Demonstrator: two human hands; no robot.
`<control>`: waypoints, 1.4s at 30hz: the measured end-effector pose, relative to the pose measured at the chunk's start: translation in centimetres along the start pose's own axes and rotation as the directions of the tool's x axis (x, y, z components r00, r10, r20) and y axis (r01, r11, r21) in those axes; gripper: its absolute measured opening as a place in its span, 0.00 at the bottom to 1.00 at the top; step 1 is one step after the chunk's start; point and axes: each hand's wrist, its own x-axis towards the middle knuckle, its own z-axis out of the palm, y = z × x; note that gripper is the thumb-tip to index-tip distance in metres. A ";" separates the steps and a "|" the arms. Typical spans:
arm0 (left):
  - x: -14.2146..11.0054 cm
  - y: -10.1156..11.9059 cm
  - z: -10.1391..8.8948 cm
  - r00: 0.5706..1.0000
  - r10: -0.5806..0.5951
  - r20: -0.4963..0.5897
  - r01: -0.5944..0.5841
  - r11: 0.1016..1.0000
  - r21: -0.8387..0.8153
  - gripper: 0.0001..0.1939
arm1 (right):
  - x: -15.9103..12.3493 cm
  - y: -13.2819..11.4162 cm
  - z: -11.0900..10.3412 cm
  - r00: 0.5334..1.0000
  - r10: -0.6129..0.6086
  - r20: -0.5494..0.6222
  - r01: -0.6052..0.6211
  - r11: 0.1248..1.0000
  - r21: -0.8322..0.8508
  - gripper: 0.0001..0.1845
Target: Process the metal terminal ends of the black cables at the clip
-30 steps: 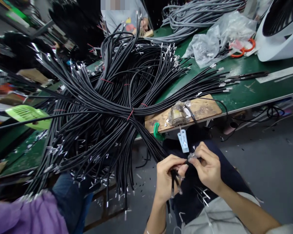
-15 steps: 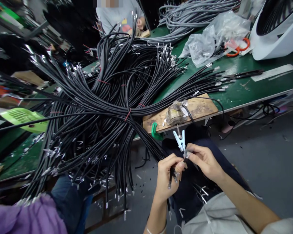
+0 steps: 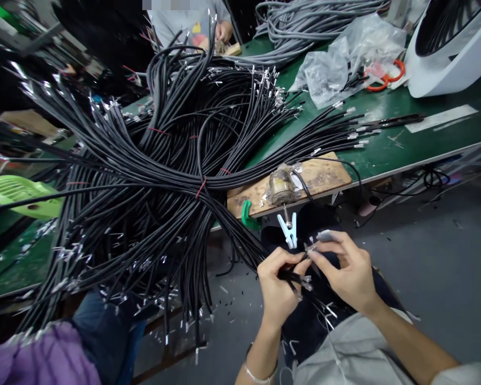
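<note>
My left hand [image 3: 276, 283] is closed round several black cables [image 3: 294, 278], whose stripped ends stick out to the right. Thumb and fingers of my right hand [image 3: 347, 270] pinch the tip of one cable at the left hand's fingertips; the pinched end is mostly hidden. A grey covering [image 3: 325, 235] sits on a right fingertip. Just beyond the hands, a light blue clothespin [image 3: 289, 232] hangs on the shaft of a small plastic-wrapped motor [image 3: 280, 187]. That motor is fixed on a wooden board [image 3: 328, 172] at the table edge, beside a green clamp [image 3: 247, 215].
Big bundles of black cable [image 3: 176, 182] cover the green table [image 3: 388, 152]. Further right are a plastic bag [image 3: 328, 75], orange-handled scissors [image 3: 385, 80] and a white fan [image 3: 444, 69]. One person [image 3: 184, 24] sits opposite; a purple sleeve [image 3: 44, 355] shows at lower left.
The held cable ends have swung from pointing down to pointing right. My right hand has shifted a little right with its fingers lifted more. The whole view has moved slightly.
</note>
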 end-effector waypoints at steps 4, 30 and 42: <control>-0.4 0.0 0.9 0.995 0.045 -0.084 -0.034 0.991 0.126 0.05 | 0.2 -0.3 0.8 0.970 -0.232 -0.067 0.214 0.955 -0.207 0.11; 0.0 0.3 -1.4 0.988 -0.078 0.133 0.078 0.997 0.012 0.10 | 2.4 1.3 1.1 0.903 0.085 0.421 -0.331 0.763 0.555 0.08; -0.3 -0.5 -1.9 0.974 -0.139 0.180 0.149 0.988 -0.045 0.10 | 1.2 1.0 2.5 0.866 -0.481 -0.134 0.468 0.876 -0.117 0.06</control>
